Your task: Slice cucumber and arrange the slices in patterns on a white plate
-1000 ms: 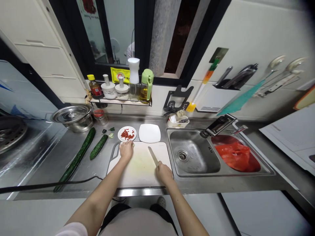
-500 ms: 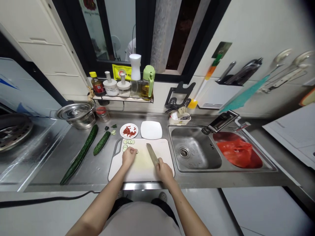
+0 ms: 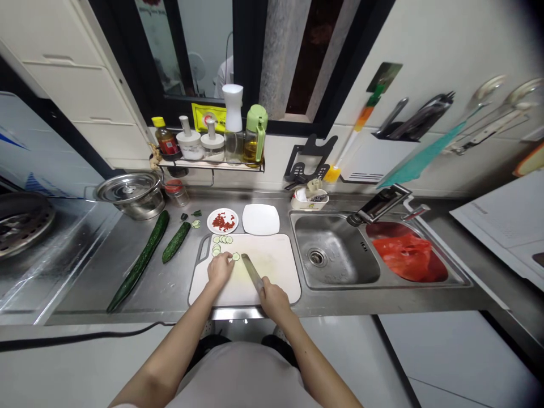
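Note:
My left hand (image 3: 220, 270) is over the left half of the white cutting board (image 3: 274, 249), its fingers bent and drawn together. A thin cucumber slice (image 3: 236, 256) lies right at its fingertips; what the fingers hold, if anything, is hidden. Beyond that hand, several more cucumber slices (image 3: 223, 239) form short rows along the board's upper left. My right hand (image 3: 273, 298) is closed around the handle of a kitchen knife (image 3: 252, 272). Its blade slants up and left over the board, with the tip just right of the single slice.
Behind the board are a plate of chopped red pieces (image 3: 222, 221) and a white square plate (image 3: 260, 219). A long cucumber (image 3: 138, 263) and a shorter cucumber piece (image 3: 175, 242) lie left. To the right is a sink (image 3: 340, 255) with a red plastic bag (image 3: 408, 258). A condiment shelf (image 3: 212, 165) hangs behind.
The knife has swung left and its tip is now closer to the cucumber slice. My left hand has shifted slightly left, leaving more of that slice visible. The view has tilted a little.

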A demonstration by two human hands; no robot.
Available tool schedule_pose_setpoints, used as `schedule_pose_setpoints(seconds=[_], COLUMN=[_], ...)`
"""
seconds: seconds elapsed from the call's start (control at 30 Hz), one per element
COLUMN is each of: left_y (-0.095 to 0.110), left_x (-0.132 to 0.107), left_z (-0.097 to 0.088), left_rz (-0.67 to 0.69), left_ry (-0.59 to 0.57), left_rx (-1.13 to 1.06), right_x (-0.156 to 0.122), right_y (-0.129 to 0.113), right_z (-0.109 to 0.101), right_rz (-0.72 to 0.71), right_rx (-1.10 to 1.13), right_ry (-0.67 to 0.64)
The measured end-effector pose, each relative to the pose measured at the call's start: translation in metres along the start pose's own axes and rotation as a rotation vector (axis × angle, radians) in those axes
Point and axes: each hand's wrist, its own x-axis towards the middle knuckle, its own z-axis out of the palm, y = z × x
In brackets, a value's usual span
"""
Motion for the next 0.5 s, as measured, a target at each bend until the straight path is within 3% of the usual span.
schedule_pose_setpoints(seconds=[0.37,0.5], left_y=[-0.0043,-0.0058], left_x=[-0.0028,-0.0008], left_z=[0.0096,0.0093], left_rz=[0.045,0.059], left_ry=[0.08,0.051], left_rx=[-0.051,-0.026], right_x=[0.0005,-0.0002], right_y=[-0.0058,-0.0097], right_z=[0.0034,0.0045], right_rz=[-0.024,-0.036], right_rx=[-0.047,-0.066], right_ry=[0.021,-0.003])
